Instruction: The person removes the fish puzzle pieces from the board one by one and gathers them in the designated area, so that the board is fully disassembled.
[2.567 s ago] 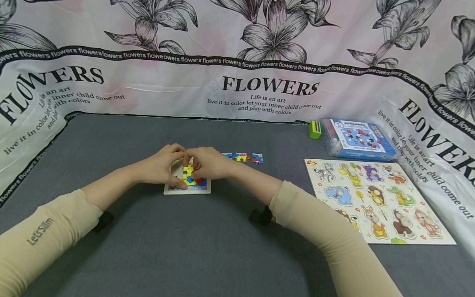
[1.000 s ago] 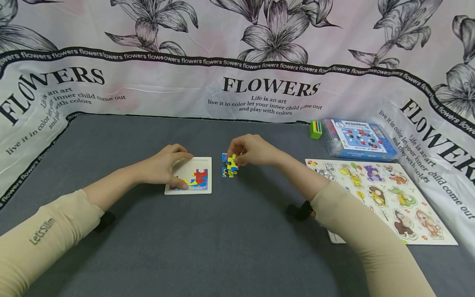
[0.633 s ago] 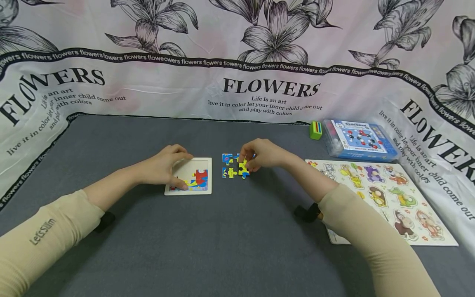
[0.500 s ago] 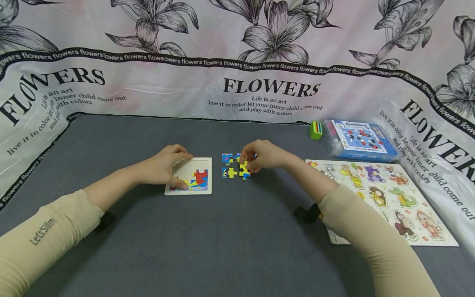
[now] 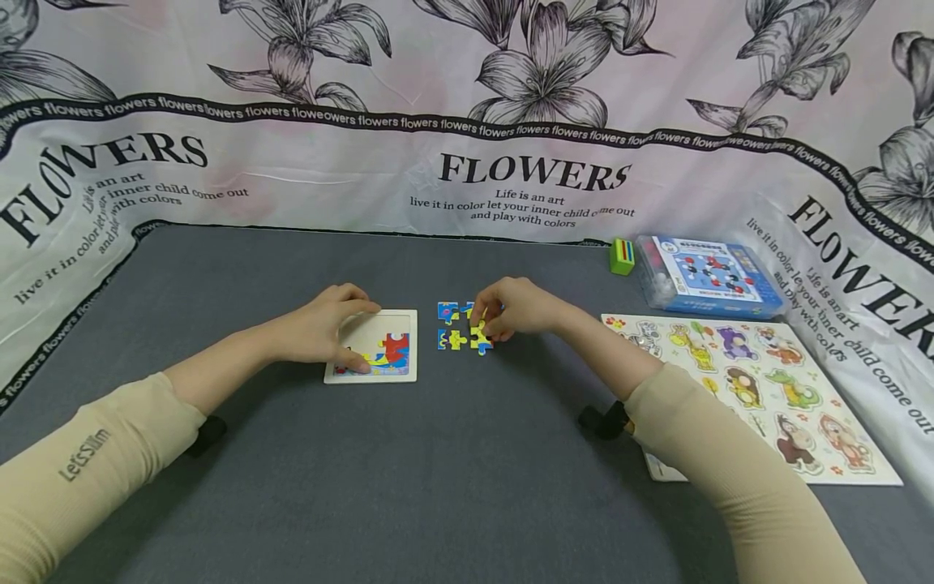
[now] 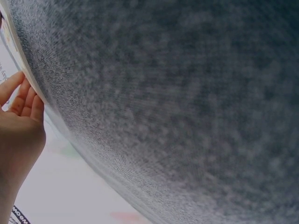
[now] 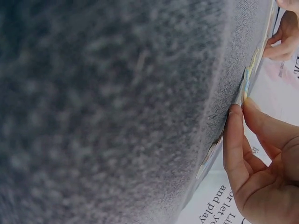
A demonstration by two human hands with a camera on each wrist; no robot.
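The L hand point(image 5: 324, 328) is lying wide across the left side of a square white puzzle tray w/ thin raised rim point(image 5: 413, 345), thumb resting on the near part, other fingers touching the far edge, prob. to prevent sliding. The tray is lying flat on the dark grey cloth-covered table point(image 5: 409, 470); inside, a bright red jigsaw piece point(image 5: 395, 349) and other coloured parts are covering the near area, while the far area is showing bare bottom.

The R hand point(image 5: 518, 304) is narrowly pinching a small yellow-and-blue jigsaw piece point(image 5: 481, 344) betw. thumb & index finger, prob. because it is so thin; if it is touching the table, I cannot tell.

Loose blue-and-yellow jigsaw pieces point(image 5: 457, 340) are lying flat betw. tray & R hand in approx. rows, likely for easy seeing. A white board w/ animal pictures point(image 5: 766, 405) is lying well apart, at far right, maybe leaving working space.
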